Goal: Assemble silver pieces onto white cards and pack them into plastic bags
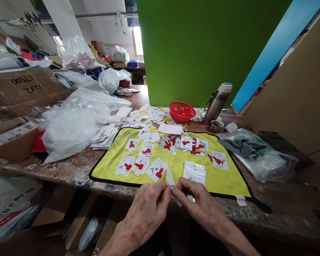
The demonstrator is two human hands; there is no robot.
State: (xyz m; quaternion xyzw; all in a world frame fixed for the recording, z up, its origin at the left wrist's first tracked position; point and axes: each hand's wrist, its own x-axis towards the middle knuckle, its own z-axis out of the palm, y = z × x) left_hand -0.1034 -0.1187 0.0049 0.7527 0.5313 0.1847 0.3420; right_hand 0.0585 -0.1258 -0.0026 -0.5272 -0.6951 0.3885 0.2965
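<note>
Between my two hands, just over the front edge of the yellow cloth, is a small plastic bag, seen nearly edge-on. My left hand pinches its left side, and the fingers of my right hand are closed on its right side. What the bag contains is hidden. Right behind my right hand lie clear zip bags. Several white cards with red pieces on them, such as this card, are spread on the cloth. Behind them is a pile of loose red and grey pieces.
A red plastic basket stands at the back among scattered cards. To its right are a steel thermos and a metal cup. Large plastic bags and a cardboard box crowd the left. A grey cloth lies right.
</note>
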